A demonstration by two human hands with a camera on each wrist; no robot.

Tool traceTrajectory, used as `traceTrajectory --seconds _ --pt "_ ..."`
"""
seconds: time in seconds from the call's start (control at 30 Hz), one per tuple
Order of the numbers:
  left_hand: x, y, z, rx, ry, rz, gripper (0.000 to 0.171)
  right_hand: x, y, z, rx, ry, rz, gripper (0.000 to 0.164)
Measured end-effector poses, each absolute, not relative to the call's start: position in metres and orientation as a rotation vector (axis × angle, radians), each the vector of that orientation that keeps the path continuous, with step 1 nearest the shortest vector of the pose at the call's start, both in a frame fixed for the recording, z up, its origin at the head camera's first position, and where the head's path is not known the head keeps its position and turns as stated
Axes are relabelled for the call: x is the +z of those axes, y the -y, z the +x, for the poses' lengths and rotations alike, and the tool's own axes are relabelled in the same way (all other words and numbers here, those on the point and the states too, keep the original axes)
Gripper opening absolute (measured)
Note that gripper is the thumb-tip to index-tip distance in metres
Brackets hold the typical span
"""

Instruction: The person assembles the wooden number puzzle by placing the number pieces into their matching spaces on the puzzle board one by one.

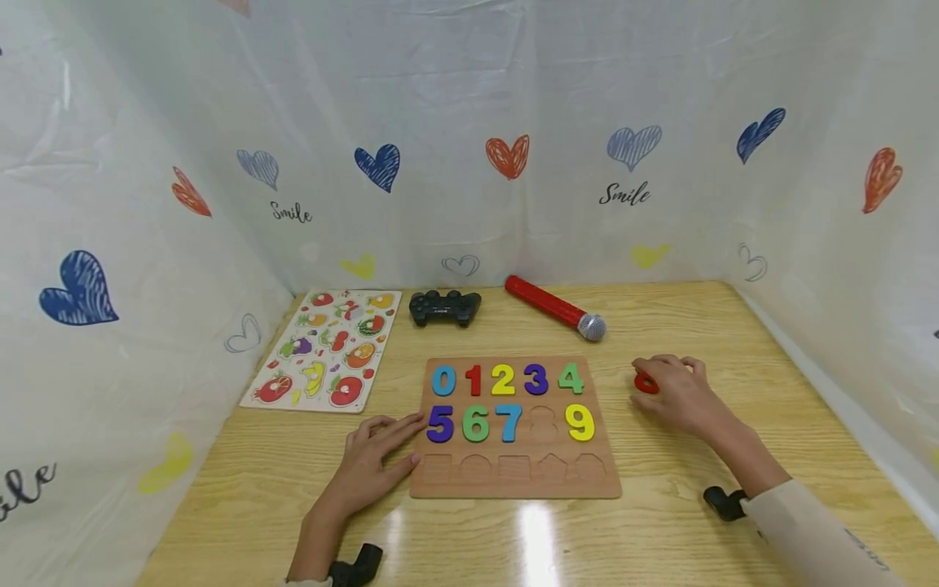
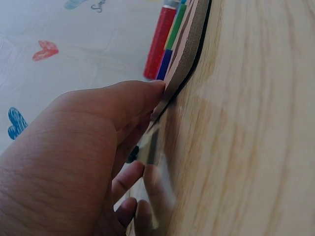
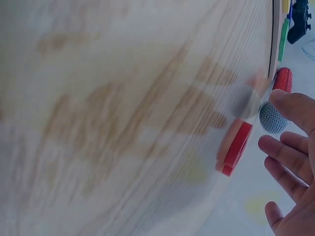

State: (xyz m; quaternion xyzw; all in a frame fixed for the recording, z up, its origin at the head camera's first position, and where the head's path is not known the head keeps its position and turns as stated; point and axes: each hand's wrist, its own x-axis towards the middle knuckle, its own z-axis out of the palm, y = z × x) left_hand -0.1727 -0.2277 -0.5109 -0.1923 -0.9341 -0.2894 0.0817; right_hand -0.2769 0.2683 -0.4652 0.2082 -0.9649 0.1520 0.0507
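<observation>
A wooden number board (image 1: 513, 481) lies on the table, with coloured digits in its top two rows. The second row has a bare recess between the blue 7 (image 1: 509, 422) and the yellow 9 (image 1: 579, 422). My left hand (image 1: 374, 461) rests at the board's left side, thumb and forefinger touching its edge. My right hand (image 1: 678, 394) hovers to the right of the board, fingers spread over a red puzzle piece (image 3: 237, 147). That piece lies on the table, partly hidden by the fingers in the head view; a gap shows between it and the fingertips in the right wrist view.
A fruit picture board (image 1: 323, 350) lies at the back left. Behind the number board are a black game controller (image 1: 444, 307) and a red microphone (image 1: 550, 304) with a silver head. A white curtain (image 1: 440, 106) with printed hearts encloses the table's back and sides.
</observation>
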Motion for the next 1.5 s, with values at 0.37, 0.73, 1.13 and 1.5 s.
traceTrajectory --seconds 0.37,0.73,1.13,1.5 --pt "-0.51 0.228 -0.172 -0.86 2.796 -0.565 0.051 -0.47 -0.28 -0.286 0.433 2.971 0.567 0.061" --pt "-0.508 0.226 -0.172 -0.856 2.798 -0.572 0.052 -0.474 -0.288 -0.291 0.44 3.029 0.54 0.065" --pt "-0.507 0.227 -0.171 -0.862 2.8 -0.559 0.052 -0.471 -0.283 -0.288 0.449 3.001 0.572 0.068" --pt "-0.507 0.227 -0.171 -0.86 2.806 -0.559 0.052 -0.462 -0.27 -0.274 0.477 2.908 0.667 0.065"
